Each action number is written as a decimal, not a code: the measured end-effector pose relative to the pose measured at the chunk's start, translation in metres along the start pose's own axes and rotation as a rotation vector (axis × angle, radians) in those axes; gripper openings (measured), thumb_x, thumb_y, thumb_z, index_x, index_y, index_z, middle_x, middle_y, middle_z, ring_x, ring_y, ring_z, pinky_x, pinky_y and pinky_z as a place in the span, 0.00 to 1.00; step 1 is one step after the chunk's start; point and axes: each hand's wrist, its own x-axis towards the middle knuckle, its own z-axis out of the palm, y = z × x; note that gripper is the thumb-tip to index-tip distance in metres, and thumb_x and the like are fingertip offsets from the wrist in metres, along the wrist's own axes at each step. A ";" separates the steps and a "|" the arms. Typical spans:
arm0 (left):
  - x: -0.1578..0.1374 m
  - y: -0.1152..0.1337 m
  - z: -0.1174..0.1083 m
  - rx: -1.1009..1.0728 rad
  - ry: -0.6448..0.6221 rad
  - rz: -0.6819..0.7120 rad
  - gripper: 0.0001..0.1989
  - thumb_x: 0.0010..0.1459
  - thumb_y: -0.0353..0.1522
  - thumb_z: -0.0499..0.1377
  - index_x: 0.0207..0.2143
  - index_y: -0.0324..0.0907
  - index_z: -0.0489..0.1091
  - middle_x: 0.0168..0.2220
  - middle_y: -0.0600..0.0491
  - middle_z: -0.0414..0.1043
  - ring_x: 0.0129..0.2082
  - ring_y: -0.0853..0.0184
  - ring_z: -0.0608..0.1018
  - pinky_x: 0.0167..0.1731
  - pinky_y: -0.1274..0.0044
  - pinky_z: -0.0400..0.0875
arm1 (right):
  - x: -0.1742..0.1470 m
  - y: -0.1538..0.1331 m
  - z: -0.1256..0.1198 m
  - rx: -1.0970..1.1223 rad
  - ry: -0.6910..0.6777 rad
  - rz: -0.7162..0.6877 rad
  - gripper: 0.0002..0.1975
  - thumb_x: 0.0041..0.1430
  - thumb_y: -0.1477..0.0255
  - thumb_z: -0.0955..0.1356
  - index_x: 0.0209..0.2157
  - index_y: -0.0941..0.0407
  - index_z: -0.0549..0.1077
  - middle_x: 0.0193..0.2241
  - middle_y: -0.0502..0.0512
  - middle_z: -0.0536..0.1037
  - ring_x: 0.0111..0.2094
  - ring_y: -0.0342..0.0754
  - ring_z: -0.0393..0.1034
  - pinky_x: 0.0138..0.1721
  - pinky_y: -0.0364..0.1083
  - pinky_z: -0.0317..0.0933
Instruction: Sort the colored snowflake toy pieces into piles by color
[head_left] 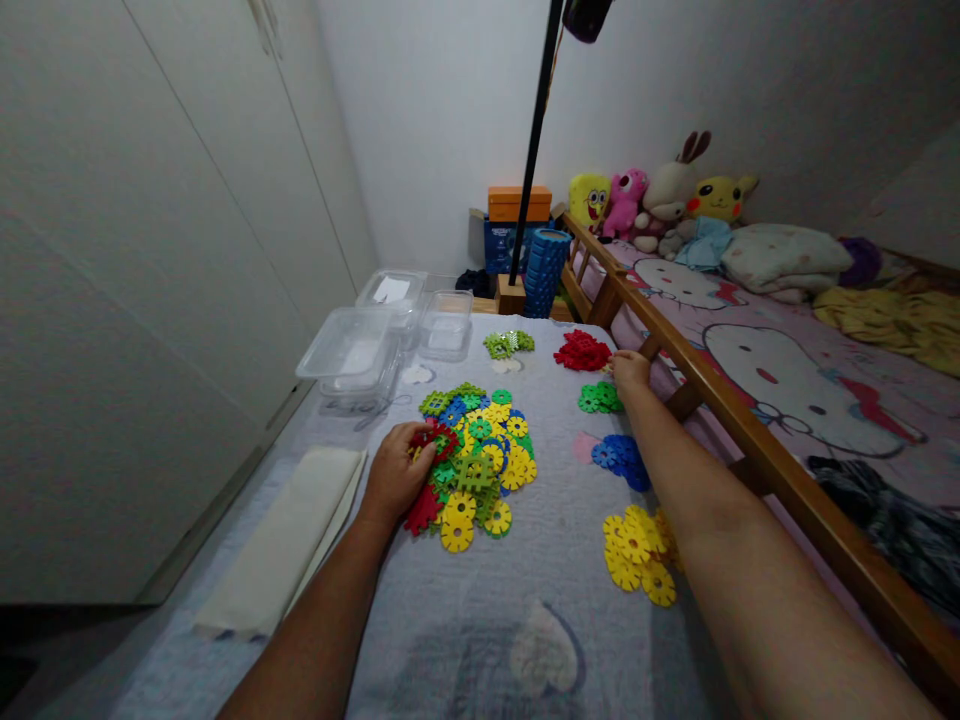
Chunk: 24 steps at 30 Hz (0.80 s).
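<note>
A mixed heap of interlocking plastic pieces point(480, 450) in yellow, green, blue and red lies mid-table. My left hand point(396, 468) is at the heap's left side, fingers curled over a red notched piece point(442, 437). My right hand point(631, 370) is stretched to the far right, its fingers pinched together beside a pile of red pieces point(582, 350); anything between them is too small to make out. Nearer along that side lie green discs point(598, 397), blue discs point(621, 458) and yellow discs point(636, 545), partly behind my right forearm. Olive-green pieces point(510, 344) form a small pile at the far middle.
Clear plastic containers point(446, 325) and a lid point(345, 343) stand at the table's far left. A folded cream cloth point(289, 540) lies at the left. A wooden bed rail point(697, 365) runs along the right edge. Behind the table rises a black pole point(534, 150) beside a blue foam roller point(547, 272).
</note>
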 end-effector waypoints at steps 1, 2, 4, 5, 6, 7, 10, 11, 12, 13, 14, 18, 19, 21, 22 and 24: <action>0.000 0.000 0.000 -0.001 0.001 0.001 0.13 0.59 0.38 0.57 0.44 0.45 0.73 0.46 0.49 0.76 0.48 0.57 0.76 0.52 0.64 0.70 | -0.004 -0.004 -0.002 0.015 0.014 0.025 0.12 0.47 0.76 0.65 0.34 0.63 0.76 0.22 0.52 0.74 0.23 0.43 0.66 0.23 0.40 0.60; 0.000 0.001 0.000 -0.003 0.002 0.002 0.12 0.59 0.38 0.57 0.44 0.45 0.73 0.46 0.49 0.75 0.48 0.58 0.76 0.53 0.64 0.70 | -0.010 -0.009 -0.004 0.038 0.016 0.054 0.12 0.46 0.77 0.65 0.34 0.62 0.76 0.23 0.51 0.75 0.23 0.43 0.66 0.23 0.40 0.60; 0.000 0.001 -0.001 -0.009 0.001 0.008 0.12 0.59 0.38 0.57 0.44 0.45 0.73 0.46 0.49 0.75 0.49 0.58 0.76 0.53 0.64 0.70 | -0.025 -0.020 -0.010 0.098 -0.035 0.091 0.11 0.45 0.77 0.64 0.33 0.60 0.74 0.25 0.52 0.76 0.24 0.42 0.67 0.23 0.39 0.60; 0.000 0.002 -0.001 -0.009 0.002 0.012 0.12 0.59 0.38 0.57 0.44 0.45 0.73 0.46 0.48 0.75 0.49 0.58 0.76 0.54 0.64 0.69 | -0.034 -0.026 -0.013 0.126 -0.088 0.095 0.11 0.45 0.77 0.64 0.33 0.59 0.74 0.26 0.52 0.77 0.24 0.42 0.67 0.23 0.39 0.60; 0.000 0.002 -0.001 -0.004 0.007 0.015 0.13 0.58 0.37 0.57 0.44 0.45 0.73 0.46 0.48 0.75 0.50 0.57 0.75 0.54 0.63 0.69 | -0.046 -0.033 -0.017 0.147 -0.158 0.085 0.11 0.46 0.76 0.65 0.34 0.58 0.74 0.28 0.53 0.78 0.25 0.42 0.68 0.24 0.39 0.60; -0.001 0.002 0.000 0.005 0.015 0.016 0.13 0.58 0.37 0.58 0.44 0.45 0.73 0.47 0.48 0.74 0.50 0.57 0.75 0.55 0.63 0.68 | -0.058 -0.038 -0.020 0.153 -0.235 0.064 0.11 0.47 0.76 0.65 0.35 0.58 0.73 0.30 0.54 0.79 0.26 0.43 0.69 0.25 0.39 0.61; -0.002 0.003 0.000 0.041 0.045 0.017 0.13 0.58 0.38 0.58 0.45 0.45 0.74 0.48 0.47 0.73 0.52 0.55 0.74 0.57 0.61 0.67 | -0.101 -0.051 -0.025 0.080 -0.517 -0.057 0.11 0.50 0.74 0.66 0.36 0.58 0.75 0.32 0.55 0.80 0.29 0.44 0.71 0.28 0.41 0.62; -0.003 0.004 0.000 0.049 0.047 0.018 0.14 0.58 0.38 0.59 0.45 0.45 0.74 0.48 0.47 0.73 0.52 0.55 0.74 0.57 0.60 0.67 | -0.115 -0.053 -0.025 0.019 -0.602 -0.119 0.10 0.51 0.74 0.66 0.36 0.58 0.75 0.32 0.54 0.80 0.30 0.45 0.71 0.30 0.42 0.62; -0.004 0.004 -0.001 0.053 0.041 0.020 0.14 0.58 0.38 0.59 0.46 0.45 0.73 0.48 0.47 0.72 0.52 0.55 0.73 0.57 0.60 0.67 | -0.130 -0.055 -0.024 -0.046 -0.667 -0.189 0.09 0.51 0.74 0.67 0.35 0.58 0.76 0.31 0.54 0.80 0.31 0.46 0.72 0.32 0.42 0.62; -0.005 0.005 -0.001 0.054 0.030 0.024 0.15 0.58 0.39 0.59 0.46 0.45 0.73 0.49 0.47 0.72 0.53 0.55 0.73 0.57 0.60 0.67 | -0.143 -0.056 -0.021 -0.109 -0.719 -0.254 0.08 0.52 0.74 0.67 0.35 0.58 0.77 0.31 0.54 0.80 0.32 0.46 0.72 0.34 0.43 0.63; -0.006 0.006 -0.002 0.053 0.017 0.028 0.15 0.58 0.39 0.59 0.47 0.45 0.73 0.49 0.47 0.72 0.53 0.55 0.73 0.57 0.61 0.67 | -0.156 -0.056 -0.018 -0.166 -0.758 -0.312 0.08 0.53 0.74 0.67 0.35 0.58 0.78 0.32 0.54 0.80 0.34 0.47 0.72 0.36 0.44 0.63; -0.009 0.009 -0.004 0.037 -0.016 0.042 0.17 0.58 0.39 0.59 0.49 0.44 0.71 0.50 0.46 0.72 0.55 0.55 0.73 0.58 0.61 0.66 | -0.191 -0.056 0.000 -0.372 -0.767 -0.467 0.12 0.56 0.77 0.66 0.41 0.59 0.79 0.41 0.59 0.80 0.41 0.49 0.72 0.45 0.45 0.62; -0.009 0.009 -0.005 0.033 -0.020 0.044 0.17 0.58 0.39 0.59 0.49 0.44 0.71 0.51 0.46 0.72 0.55 0.55 0.73 0.58 0.61 0.66 | -0.195 -0.056 0.005 -0.421 -0.745 -0.489 0.14 0.56 0.77 0.66 0.43 0.59 0.79 0.43 0.60 0.79 0.43 0.49 0.71 0.47 0.45 0.61; -0.009 0.010 -0.006 0.031 -0.027 0.045 0.17 0.58 0.39 0.60 0.49 0.44 0.71 0.51 0.46 0.72 0.55 0.55 0.73 0.58 0.62 0.67 | -0.199 -0.055 0.013 -0.505 -0.713 -0.500 0.16 0.56 0.77 0.67 0.46 0.59 0.78 0.44 0.61 0.77 0.46 0.50 0.69 0.49 0.45 0.60; -0.009 0.010 -0.006 0.033 -0.029 0.045 0.17 0.58 0.39 0.60 0.49 0.44 0.71 0.51 0.46 0.72 0.55 0.55 0.73 0.58 0.62 0.67 | -0.199 -0.054 0.017 -0.534 -0.709 -0.492 0.15 0.56 0.77 0.67 0.46 0.59 0.78 0.44 0.61 0.77 0.46 0.51 0.68 0.48 0.45 0.60; -0.009 0.009 -0.005 0.040 -0.031 0.050 0.18 0.58 0.39 0.59 0.50 0.44 0.71 0.51 0.46 0.72 0.55 0.55 0.73 0.58 0.61 0.67 | -0.198 -0.052 0.022 -0.555 -0.706 -0.471 0.13 0.56 0.75 0.68 0.43 0.59 0.78 0.41 0.59 0.76 0.45 0.50 0.67 0.47 0.45 0.59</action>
